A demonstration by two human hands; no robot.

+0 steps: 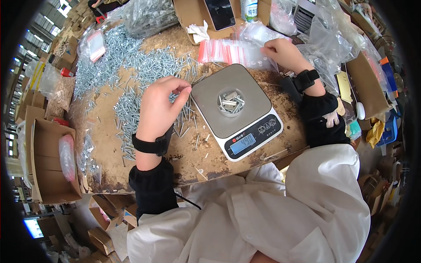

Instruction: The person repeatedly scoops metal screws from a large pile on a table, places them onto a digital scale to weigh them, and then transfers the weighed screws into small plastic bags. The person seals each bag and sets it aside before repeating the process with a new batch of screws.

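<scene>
My left hand [162, 103] is beside the scale's left edge, thumb and fingertips drawn together. Whatever they may hold is too small to make out. Loose silver screws [131, 107] lie under and around this hand. A white digital scale [210, 98] with a grey metal plate sits in front of me, its display lit. On the plate stands a small round clear dish [231, 115] with several screws and small metal pieces inside. My right hand [285, 53] is beyond the scale, fingers pinched at the edge of a clear zip bag [256, 55] with others fanned out beside it.
A large heap of screws [105, 57] covers the table's left back. Behind the bags, a cardboard box [188, 17] holds a phone [220, 14] and a crumpled tissue [198, 31]. Clear plastic bags [326, 44] pile up at the right. An open carton [52, 184] stands left of the table.
</scene>
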